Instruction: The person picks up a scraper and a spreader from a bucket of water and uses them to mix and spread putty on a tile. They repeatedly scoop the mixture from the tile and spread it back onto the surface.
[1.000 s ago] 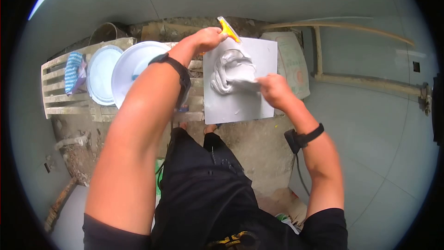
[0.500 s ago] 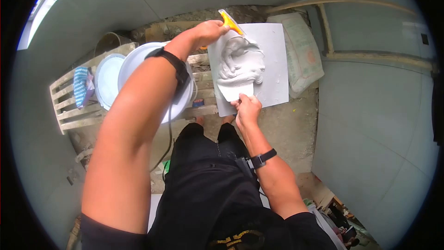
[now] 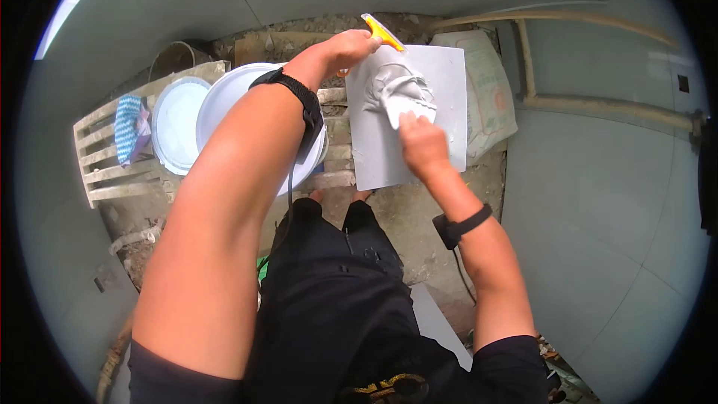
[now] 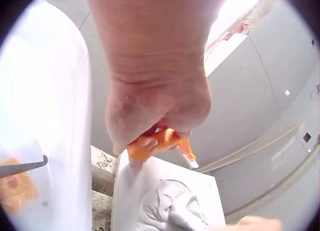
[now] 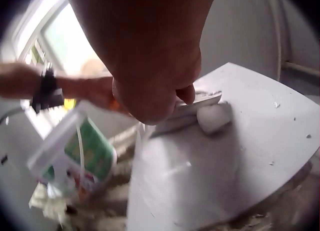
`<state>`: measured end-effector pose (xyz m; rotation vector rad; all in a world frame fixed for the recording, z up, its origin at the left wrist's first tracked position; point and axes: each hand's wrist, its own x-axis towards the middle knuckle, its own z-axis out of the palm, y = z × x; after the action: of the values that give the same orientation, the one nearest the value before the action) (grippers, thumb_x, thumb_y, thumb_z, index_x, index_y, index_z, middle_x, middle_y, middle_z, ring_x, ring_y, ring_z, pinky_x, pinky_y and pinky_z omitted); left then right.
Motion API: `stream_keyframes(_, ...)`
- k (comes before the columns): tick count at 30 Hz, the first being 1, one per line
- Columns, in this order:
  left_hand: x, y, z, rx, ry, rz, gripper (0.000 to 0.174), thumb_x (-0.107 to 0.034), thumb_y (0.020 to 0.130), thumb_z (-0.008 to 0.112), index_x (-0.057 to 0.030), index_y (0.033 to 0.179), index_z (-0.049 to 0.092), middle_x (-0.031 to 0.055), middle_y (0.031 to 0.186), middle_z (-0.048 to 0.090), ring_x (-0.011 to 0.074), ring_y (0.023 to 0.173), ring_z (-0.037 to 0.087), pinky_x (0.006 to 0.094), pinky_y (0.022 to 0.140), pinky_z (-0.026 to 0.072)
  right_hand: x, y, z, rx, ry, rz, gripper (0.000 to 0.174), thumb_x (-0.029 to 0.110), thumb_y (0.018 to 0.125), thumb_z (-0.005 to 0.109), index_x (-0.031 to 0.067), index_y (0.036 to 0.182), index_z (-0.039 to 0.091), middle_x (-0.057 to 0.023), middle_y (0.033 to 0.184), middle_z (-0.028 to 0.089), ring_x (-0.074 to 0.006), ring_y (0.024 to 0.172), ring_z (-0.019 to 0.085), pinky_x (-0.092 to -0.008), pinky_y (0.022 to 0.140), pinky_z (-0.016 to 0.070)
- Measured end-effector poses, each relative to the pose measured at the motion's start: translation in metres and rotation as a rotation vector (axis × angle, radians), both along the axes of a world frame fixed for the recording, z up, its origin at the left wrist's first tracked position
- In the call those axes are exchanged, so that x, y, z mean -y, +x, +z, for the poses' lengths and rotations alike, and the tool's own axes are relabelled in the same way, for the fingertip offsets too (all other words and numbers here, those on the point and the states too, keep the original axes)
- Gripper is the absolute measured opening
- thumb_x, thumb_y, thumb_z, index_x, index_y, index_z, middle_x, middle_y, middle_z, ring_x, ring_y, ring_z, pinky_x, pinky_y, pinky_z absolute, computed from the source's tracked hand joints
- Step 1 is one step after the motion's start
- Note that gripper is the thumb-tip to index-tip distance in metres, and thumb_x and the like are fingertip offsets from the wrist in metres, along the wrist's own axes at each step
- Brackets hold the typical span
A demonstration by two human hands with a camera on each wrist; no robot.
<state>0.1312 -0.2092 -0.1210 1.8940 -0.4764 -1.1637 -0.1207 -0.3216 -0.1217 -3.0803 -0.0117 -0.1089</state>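
Observation:
My left hand [image 3: 345,48] grips the orange-yellow handle of a small squeegee-like scraper [image 3: 384,34], held at the board's far left corner. In the left wrist view the orange handle [image 4: 150,145] shows under the curled fingers. Gripped in my right hand [image 3: 425,144] is a flat white scraper [image 3: 407,110], its blade in the soft grey-white putty [image 3: 387,76]. The putty lies as a folded mound on a pale square board [image 3: 449,146]. In the right wrist view a thick lump of putty [image 5: 214,119] bulges beside the blade.
A white bucket [image 3: 224,93] stands left of the board, partly behind my left forearm. Farther left on the slatted wooden stand [image 3: 112,193] are a pale blue round lid [image 3: 178,131] and a blue-patterned cloth [image 3: 127,131]. A filled sack [image 3: 490,97] lies right of the board.
My right hand swept the scraper from the putty's right side to its near edge, then back up into the mound, reshaping it. The left hand stays near the board's far left corner.

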Motion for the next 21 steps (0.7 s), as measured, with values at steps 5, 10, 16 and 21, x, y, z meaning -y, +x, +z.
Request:
stream_keyframes(5,0.001,-0.006,0.019,0.009,0.032,0.0,0.04,-0.041,0.104,0.049,-0.0036,0.108,0.062,0.0062,0.087,0.059,0.0166,0.073,0.053,0.0367,0.062,0.044,0.014,-0.011,0.021,-0.315,-0.001,0.185,0.002,0.005,0.078,0.058,0.0059,0.08,0.059,-0.0132,0.08,0.069,-0.0317,0.077,0.066,-0.0441,0.069,0.0559)
stream_keyframes(10,-0.005,-0.007,0.019,-0.02,0.005,-0.011,0.041,-0.041,0.103,0.049,-0.0035,0.111,0.062,0.0057,0.083,0.056,0.0154,0.062,0.05,0.0366,0.051,0.0406,0.044,0.031,0.082,-0.158,0.032,0.157,0.004,0.006,0.081,0.058,0.0079,0.077,0.059,-0.0124,0.071,0.066,-0.0325,0.072,0.064,-0.0441,0.067,0.0538)
stream_keyframes(16,-0.002,0.0,0.001,0.093,0.015,-0.054,0.051,-0.041,0.103,0.049,-0.0001,0.131,0.06,0.0213,0.12,0.067,0.0337,0.107,0.066,0.0503,0.081,0.0542,0.031,0.014,0.012,-0.239,0.091,0.252,0.004,0.008,0.081,0.06,0.0077,0.08,0.064,-0.0128,0.075,0.066,-0.0319,0.076,0.062,-0.0444,0.068,0.0529)
stream_keyframes(21,0.0,-0.009,0.002,-0.057,0.003,0.07,0.046,-0.04,0.103,0.049,-0.0009,0.124,0.061,0.018,0.114,0.067,0.0288,0.096,0.065,0.0468,0.074,0.053,0.103,0.011,0.043,-0.068,0.381,0.013,0.01,0.008,0.083,0.067,0.0047,0.089,0.073,-0.0157,0.077,0.07,-0.031,0.073,0.064,-0.0438,0.065,0.0516)
